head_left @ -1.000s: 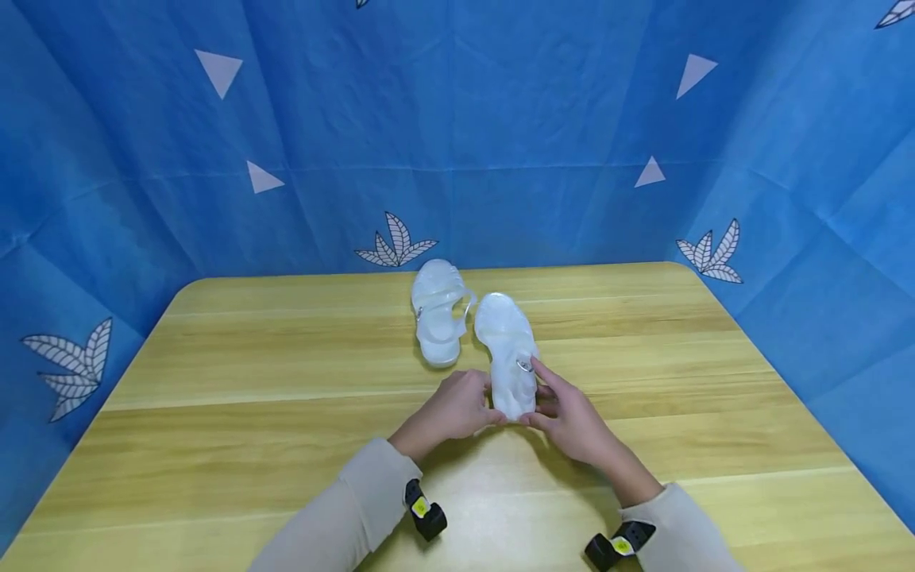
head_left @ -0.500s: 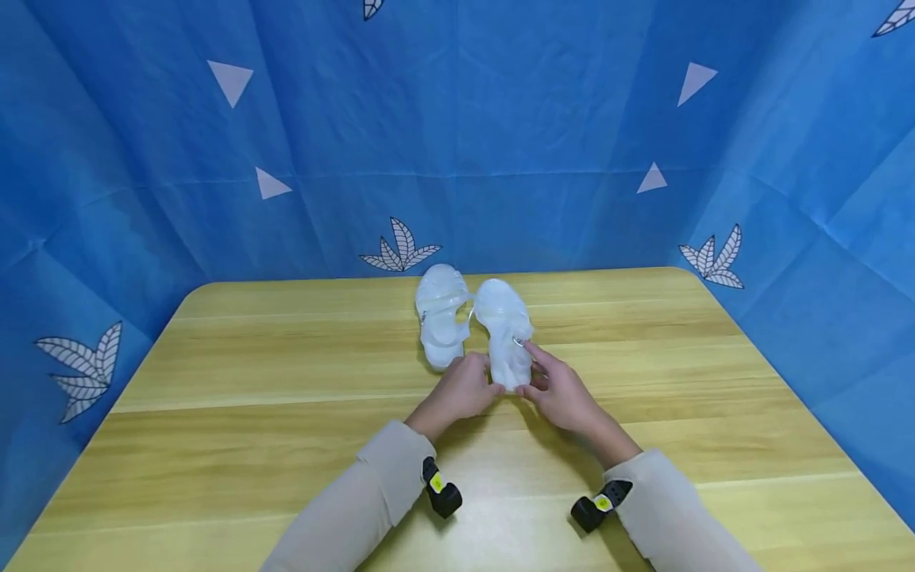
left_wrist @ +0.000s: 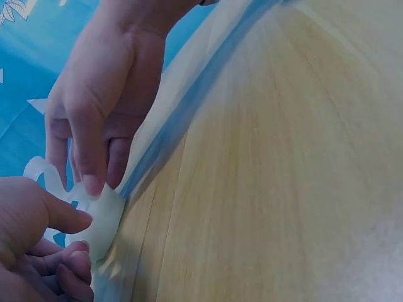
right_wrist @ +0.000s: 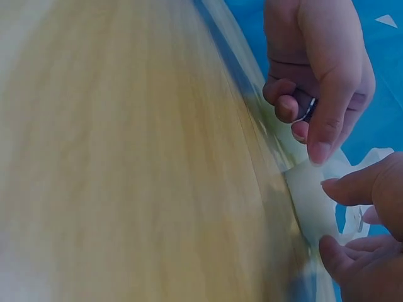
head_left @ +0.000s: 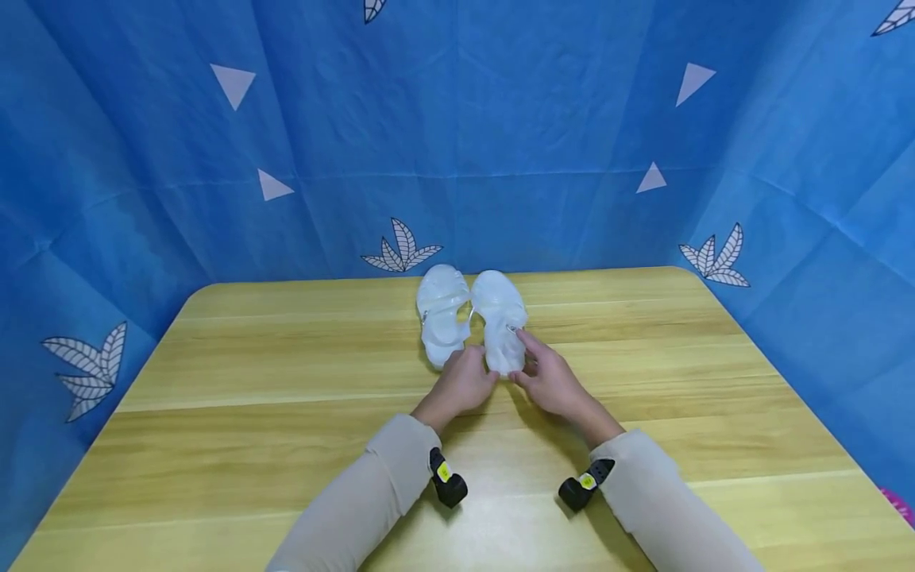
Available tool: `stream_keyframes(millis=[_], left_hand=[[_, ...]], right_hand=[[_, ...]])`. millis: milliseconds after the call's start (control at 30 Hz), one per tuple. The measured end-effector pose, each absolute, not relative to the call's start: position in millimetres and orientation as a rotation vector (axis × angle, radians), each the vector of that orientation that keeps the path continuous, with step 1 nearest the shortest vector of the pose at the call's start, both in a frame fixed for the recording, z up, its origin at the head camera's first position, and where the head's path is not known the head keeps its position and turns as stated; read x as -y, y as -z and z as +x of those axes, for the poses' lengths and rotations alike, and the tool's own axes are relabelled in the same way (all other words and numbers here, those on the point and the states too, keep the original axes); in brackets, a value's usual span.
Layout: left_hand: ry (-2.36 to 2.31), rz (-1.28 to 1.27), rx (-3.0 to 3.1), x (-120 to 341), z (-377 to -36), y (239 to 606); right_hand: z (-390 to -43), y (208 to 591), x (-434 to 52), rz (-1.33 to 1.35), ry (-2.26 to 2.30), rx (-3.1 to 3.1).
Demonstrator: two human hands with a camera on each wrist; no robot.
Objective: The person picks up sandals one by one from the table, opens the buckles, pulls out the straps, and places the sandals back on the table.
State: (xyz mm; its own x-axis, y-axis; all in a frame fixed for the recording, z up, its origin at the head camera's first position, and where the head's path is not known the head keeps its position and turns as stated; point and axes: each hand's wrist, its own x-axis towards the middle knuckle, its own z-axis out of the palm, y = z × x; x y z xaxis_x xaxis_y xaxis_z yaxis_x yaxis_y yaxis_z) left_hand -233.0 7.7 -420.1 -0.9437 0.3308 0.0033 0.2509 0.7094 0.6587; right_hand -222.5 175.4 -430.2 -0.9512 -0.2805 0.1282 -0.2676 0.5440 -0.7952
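Both hands pinch one white sandal's (head_left: pixel 503 334) heel, left hand (head_left: pixel 465 383) at seven o'clock, right hand (head_left: pixel 546 379) at five; push evenly to align.

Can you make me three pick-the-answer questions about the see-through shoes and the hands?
1. Where is the sandal that the hands touch?
A. right of the other sandal
B. on top of it
C. on the floor

2. How many sandals lie on the table?
A. one
B. two
C. four

3. What is the left hand doing?
A. lying flat, far away
B. touching the sandal's heel end
C. holding a cup

Answers: 1 A, they lie side by side; 2 B, one pair shows; 3 B, its fingers meet the heel, opposite the right hand.
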Motion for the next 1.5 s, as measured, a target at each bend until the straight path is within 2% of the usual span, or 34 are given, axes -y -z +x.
stream_keyframes(millis=[733, 1500], left_hand=[[-0.857, 0.523, -2.943, -12, -247, 422], [-0.789, 0.569, -2.949, -10, -249, 426]], right_hand=[[-242, 436, -166, -0.472, 1.309, -2.811], [-247, 437, -160, -0.396, 1.234, -2.88]])
